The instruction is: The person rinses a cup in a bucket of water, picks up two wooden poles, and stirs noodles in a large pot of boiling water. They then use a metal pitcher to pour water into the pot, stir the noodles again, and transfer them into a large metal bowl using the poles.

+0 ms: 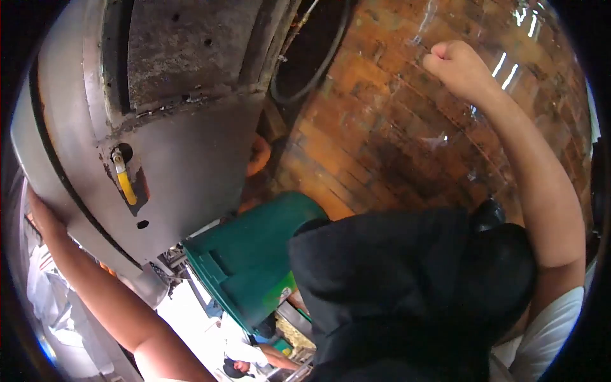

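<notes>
My right hand (450,62) is closed in a fist above the wet brown tiled floor, at the upper right. Whether anything is inside the fist is hidden. On the far left, my left hand (37,207) reaches to the outer edge of a large metal machine (191,159); its fingers are out of sight behind the curved rim. A yellow-handled lever (125,181) sits in a cutout of the machine's front panel.
A green bin (254,248) stands beside the machine. Black cloth (407,286) covers the lower middle. Another person (245,356) in a white top and dark cap is at the bottom. A dark hose (318,76) curves near the floor (363,127).
</notes>
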### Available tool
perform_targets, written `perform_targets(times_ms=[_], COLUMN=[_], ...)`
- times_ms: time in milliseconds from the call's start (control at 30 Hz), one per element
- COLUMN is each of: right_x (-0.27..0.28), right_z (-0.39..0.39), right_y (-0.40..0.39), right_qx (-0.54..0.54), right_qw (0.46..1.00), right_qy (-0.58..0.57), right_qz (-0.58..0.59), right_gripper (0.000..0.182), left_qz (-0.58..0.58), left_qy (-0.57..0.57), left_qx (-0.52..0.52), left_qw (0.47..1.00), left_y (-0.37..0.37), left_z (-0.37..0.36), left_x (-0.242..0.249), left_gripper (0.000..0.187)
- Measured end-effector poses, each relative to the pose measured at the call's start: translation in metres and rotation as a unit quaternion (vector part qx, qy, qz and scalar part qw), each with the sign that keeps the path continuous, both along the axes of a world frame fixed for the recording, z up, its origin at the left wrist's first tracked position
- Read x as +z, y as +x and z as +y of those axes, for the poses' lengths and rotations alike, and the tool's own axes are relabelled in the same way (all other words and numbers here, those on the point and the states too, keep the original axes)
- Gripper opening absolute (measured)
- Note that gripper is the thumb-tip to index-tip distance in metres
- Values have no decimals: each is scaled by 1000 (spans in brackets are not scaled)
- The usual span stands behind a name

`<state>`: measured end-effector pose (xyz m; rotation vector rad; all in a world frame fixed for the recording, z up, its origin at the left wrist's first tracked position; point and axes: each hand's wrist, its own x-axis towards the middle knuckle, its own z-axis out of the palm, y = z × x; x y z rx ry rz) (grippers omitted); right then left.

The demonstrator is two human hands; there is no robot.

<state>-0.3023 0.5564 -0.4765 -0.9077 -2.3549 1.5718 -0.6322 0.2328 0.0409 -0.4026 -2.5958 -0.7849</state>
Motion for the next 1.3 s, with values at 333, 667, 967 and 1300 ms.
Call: perform_targets(times_ms=[333, 667, 967, 1300], right_x=[-9, -17, -21, 67], right_z=[5, 5, 11, -23], right_y=[7, 4, 9, 18], right_qx=[-21, -29, -25, 140], right_qw=[999, 997, 996, 971], right_qy=[-26, -66, -76, -93], right_qz=[-14, -2, -34, -171], right_gripper=[32, 31, 29, 52], left_qz=[25, 27, 18, 101], left_qy=[3, 3, -2, -244], left_qx=[-2, 12, -13, -28], left_qw=[1000, 1000, 1000, 964], left_y=[12, 20, 2, 31], left_z=[12, 19, 1, 6], left_x=[-8, -13, 3, -22], left_gripper=[55, 55, 53, 47])
